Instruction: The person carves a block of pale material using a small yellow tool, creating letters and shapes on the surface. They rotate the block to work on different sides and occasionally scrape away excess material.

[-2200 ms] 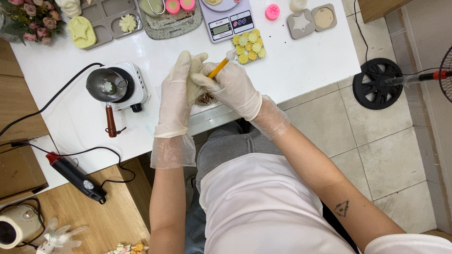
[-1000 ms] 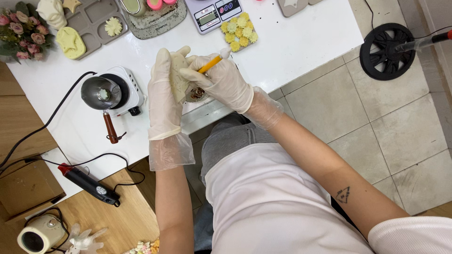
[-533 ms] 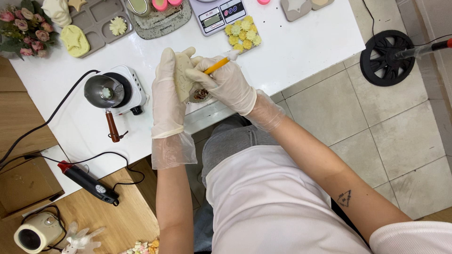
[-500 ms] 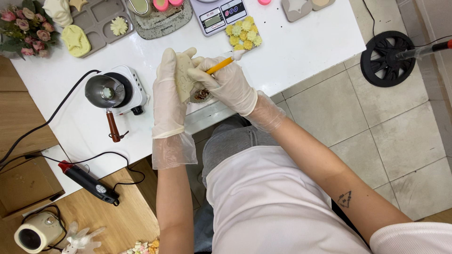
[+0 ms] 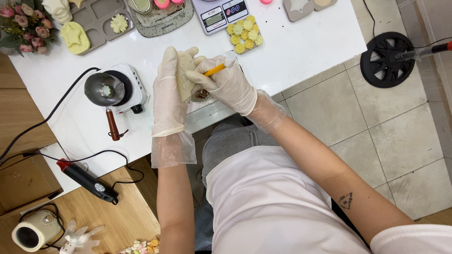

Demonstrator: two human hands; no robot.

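A: Edges and free room?

B: White table (image 5: 301, 51), glossy; its near edge runs diagonally just below both hands. Bare surface at 3 o'clock of the hands; tiled floor past the edge.

A: Materials nearby?

B: Small metal pot (image 5: 104, 89) with a wooden handle sits on a white hotplate (image 5: 134, 87), at 9 o'clock. A cluster of yellow flower-shaped pieces (image 5: 245, 35) lies at 1 o'clock, just below a digital scale (image 5: 221, 14).

A: Hands?

B: Both in thin translucent gloves. Left hand (image 5: 172, 94) is curled around a pale, smooth oval piece (image 5: 184, 75), held upright above the table edge. Right hand (image 5: 226, 84) pinches an orange pencil-like tool (image 5: 217, 68), its tip hidden.
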